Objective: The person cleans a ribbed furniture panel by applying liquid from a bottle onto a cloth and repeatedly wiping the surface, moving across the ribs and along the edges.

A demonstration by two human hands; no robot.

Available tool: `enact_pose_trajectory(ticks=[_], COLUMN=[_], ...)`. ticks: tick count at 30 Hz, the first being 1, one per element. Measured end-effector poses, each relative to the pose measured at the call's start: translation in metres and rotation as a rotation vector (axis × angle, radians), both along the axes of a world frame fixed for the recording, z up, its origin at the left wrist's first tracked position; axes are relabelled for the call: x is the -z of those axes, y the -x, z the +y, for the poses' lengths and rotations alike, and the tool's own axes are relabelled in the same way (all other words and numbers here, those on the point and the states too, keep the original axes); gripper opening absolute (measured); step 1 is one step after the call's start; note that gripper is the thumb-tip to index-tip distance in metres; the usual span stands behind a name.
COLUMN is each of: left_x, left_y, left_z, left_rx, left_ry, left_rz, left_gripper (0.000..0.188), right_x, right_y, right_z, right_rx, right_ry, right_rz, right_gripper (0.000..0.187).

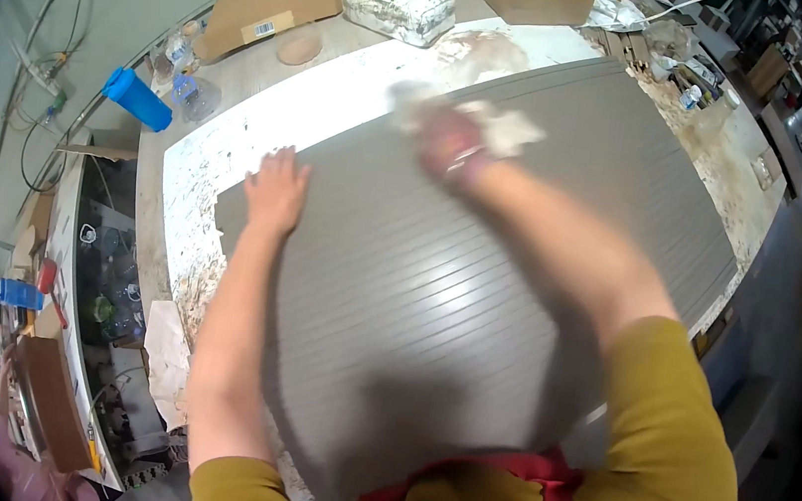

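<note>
A large grey panel (380,338) with many parallel grooves lies across the table in front of me. My left hand (275,193) is bare and rests flat on the panel's left edge, fingers stretched out. Near the panel's far edge, my right hand (450,144), in a dark red glove, grips a pale cloth (511,132) against the surface. Motion blurs this hand and the cloth, so the separate fingers do not show.
Behind the panel lie a cardboard piece (270,9), a white wrapped block (398,10) and an open cardboard box (532,1). A blue bottle (139,100) stands at the table's left edge. Small bottles and scraps (690,96) line the right side. Another person (43,477) is at lower left.
</note>
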State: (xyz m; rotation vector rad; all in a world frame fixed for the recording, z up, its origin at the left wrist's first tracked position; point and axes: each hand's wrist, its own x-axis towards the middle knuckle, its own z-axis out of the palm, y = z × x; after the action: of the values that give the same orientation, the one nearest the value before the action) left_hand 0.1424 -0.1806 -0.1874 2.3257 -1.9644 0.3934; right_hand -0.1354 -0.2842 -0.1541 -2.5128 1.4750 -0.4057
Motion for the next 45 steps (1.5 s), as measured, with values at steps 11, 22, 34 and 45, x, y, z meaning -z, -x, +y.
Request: enact_pose_trajectory(ticks=[11, 22, 34, 45], left_x=[-0.001, -0.001, -0.003, -0.003], left_y=[0.032, 0.017, 0.034, 0.028], left_z=[-0.016, -0.017, -0.030, -0.021], left_rx=[-0.170, -0.191, -0.162, -0.121], left_ry=[-0.059, -0.080, -0.006, -0.010], left_rz=[0.271, 0.248, 0.230, 0.217], left_gripper=[0.051, 0.050, 0.046, 0.047], right_x=[-0.006, -0.003, 0.017, -0.017], right_y=[0.135, -0.003, -0.013, 0.075], right_z=[-0.091, -0.023, -0.051, -0.098], right_rx=[-0.060, -0.402, -0.198, -0.014], right_ry=[0.136, 0.163, 0.131, 0.078], right_rz=[0.067, -0.090, -0.034, 0.000], right_gripper=[0.019, 0.016, 0.019, 0.025])
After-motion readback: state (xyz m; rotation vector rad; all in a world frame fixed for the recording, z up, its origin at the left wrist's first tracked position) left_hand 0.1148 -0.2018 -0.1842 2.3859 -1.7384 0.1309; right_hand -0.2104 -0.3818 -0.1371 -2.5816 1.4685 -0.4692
